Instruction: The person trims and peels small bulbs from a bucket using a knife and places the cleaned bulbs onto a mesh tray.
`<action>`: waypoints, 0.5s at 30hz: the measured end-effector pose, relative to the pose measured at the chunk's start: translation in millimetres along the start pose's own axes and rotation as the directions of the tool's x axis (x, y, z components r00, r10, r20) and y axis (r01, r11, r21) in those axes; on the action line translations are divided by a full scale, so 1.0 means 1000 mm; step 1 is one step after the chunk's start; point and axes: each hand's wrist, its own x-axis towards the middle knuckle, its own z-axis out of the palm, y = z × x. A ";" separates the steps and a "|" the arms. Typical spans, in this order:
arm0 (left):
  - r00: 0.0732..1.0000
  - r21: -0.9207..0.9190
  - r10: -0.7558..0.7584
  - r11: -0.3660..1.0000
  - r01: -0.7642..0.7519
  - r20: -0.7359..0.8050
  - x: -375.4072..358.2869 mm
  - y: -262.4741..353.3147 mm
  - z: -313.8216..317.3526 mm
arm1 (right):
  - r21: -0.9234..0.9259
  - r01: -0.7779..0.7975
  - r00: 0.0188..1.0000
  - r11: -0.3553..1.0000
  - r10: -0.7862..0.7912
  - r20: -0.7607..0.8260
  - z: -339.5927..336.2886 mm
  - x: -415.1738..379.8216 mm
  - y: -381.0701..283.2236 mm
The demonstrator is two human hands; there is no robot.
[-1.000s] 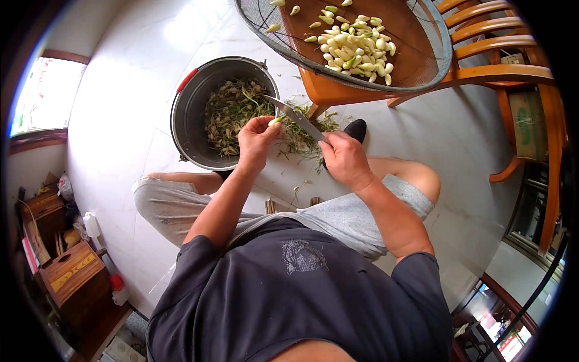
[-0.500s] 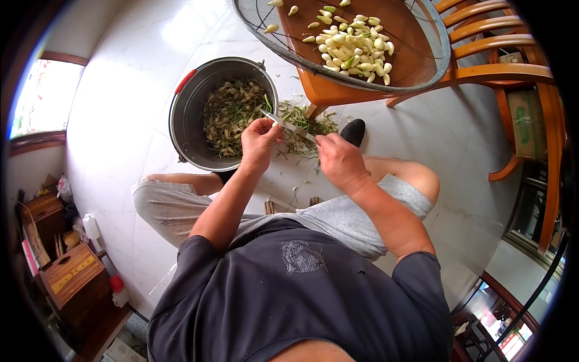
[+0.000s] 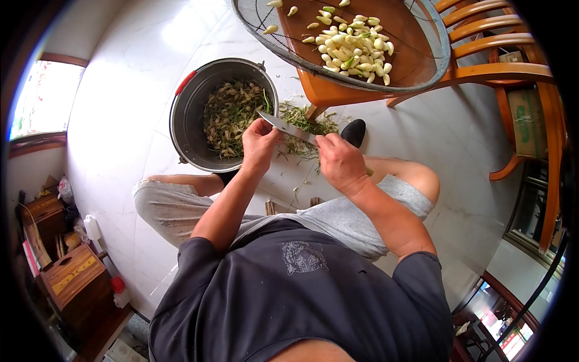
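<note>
My right hand is closed around the handle of a knife, whose blade points up and left across to my other hand. My left hand is pinched just under the blade tip, by the bucket's rim. The small onion-like bulb in its fingers is almost wholly hidden by the blade and fingertips. Beyond my left hand stands a dark metal bucket with a red grip on its handle. Inside it are many unpeeled bulbs with dry skins and stems. Green and pale trimmings lie on the floor beside it.
A round mesh sieve rests on a wooden chair, with a heap of peeled white bulbs in it. A black shoe is near the chair leg. Wooden drawers stand at the left.
The knife blade has turned, so more of its flat side shows, and it now covers the pale bulb at my left fingertips. Both hands stay nearly in place.
</note>
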 end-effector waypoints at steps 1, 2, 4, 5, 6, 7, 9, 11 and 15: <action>1.000 0.004 -0.003 1.000 0.003 -0.002 0.000 -0.001 0.000 | 0.003 0.000 1.000 1.000 0.000 -0.006 0.000 0.000 0.001; 1.000 0.008 -0.005 1.000 0.005 -0.004 0.000 -0.001 0.000 | 0.006 0.000 1.000 1.000 0.000 -0.011 0.001 0.000 0.001; 1.000 -0.009 -0.005 1.000 0.005 0.002 -0.001 0.002 0.002 | 0.012 -0.005 1.000 1.000 0.006 -0.011 0.000 0.000 0.001; 1.000 -0.017 -0.005 1.000 0.005 0.005 -0.001 0.003 0.003 | 0.015 -0.008 1.000 1.000 0.009 -0.011 0.000 0.000 0.001; 1.000 -0.024 0.005 1.000 -0.004 0.015 -0.001 0.003 0.003 | 0.027 0.003 0.999 1.000 -0.002 -0.033 0.001 0.000 0.002; 1.000 -0.030 0.014 0.999 -0.013 0.025 -0.001 0.003 0.003 | 0.038 0.014 0.998 0.999 -0.012 -0.055 0.002 -0.001 0.004; 0.999 -0.037 0.032 0.999 -0.031 0.034 -0.001 0.006 0.001 | 0.010 -0.066 0.997 0.998 0.066 0.047 0.008 -0.002 0.013; 0.998 -0.039 0.055 0.998 -0.053 0.035 -0.001 0.015 -0.001 | -0.101 -0.228 0.929 0.968 0.248 0.275 0.011 -0.004 0.033; 0.995 -0.011 0.102 0.995 -0.102 -0.004 0.000 0.037 -0.010 | -0.015 -0.356 0.912 0.934 0.351 0.212 0.004 -0.004 0.034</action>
